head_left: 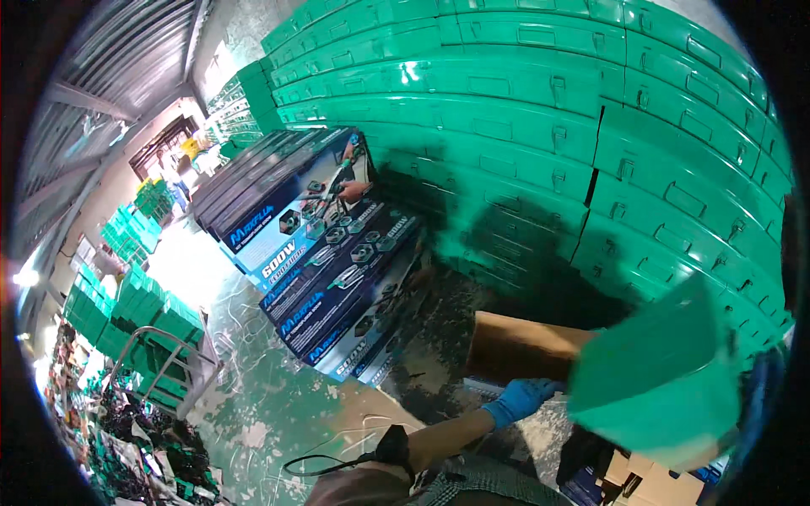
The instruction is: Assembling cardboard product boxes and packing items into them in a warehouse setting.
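Observation:
A green metal case [650,379], smeared by motion, fills the right foreground in a tilted position. My left hand [521,403], in a blue glove, lies at the near edge of an open cardboard carton [527,341] with a brown inside. Its fingers look bent over that edge, and the fingertips come close to the case's left side. Whether they also touch the case I cannot tell. A dark band with a cord is on my left wrist. My right hand does not show; the case may hide it.
A tall wall of green metal cases [506,110] stands ahead. Printed cartons [287,211] are piled at left centre. Further left are a hand truck [164,363] with green boxes and a heap of scrap [135,455]. Cardboard pieces [654,481] lie at lower right. Far off, a person [175,187] stands.

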Demonstrator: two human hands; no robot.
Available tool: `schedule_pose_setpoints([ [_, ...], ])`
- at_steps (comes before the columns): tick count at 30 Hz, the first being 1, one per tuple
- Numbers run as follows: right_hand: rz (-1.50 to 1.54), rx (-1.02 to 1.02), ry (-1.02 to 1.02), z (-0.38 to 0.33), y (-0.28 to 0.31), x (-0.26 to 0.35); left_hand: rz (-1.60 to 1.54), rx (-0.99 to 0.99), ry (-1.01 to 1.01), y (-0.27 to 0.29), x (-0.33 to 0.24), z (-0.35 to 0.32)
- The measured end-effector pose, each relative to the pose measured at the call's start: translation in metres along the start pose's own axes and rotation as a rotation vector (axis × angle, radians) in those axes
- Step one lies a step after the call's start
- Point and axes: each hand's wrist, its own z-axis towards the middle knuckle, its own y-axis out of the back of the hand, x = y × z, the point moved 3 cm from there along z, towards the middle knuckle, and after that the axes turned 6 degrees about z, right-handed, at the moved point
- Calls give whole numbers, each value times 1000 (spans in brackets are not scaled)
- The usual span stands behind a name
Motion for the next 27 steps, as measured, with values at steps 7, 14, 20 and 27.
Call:
schedule_pose_setpoints([
  [7,217,587,363,11,-229,132,-589,-493,220,-6,74,-19],
  [14,-91,753,531,34,-340,117,92,-67,99,7,62,-5],
  [20,7,606,816,22,-347,129,266,-309,-20,-7,105,-40],
  [27,-38,867,862,-9,-401,115,-16,-479,-36,-10,112,-42],
])
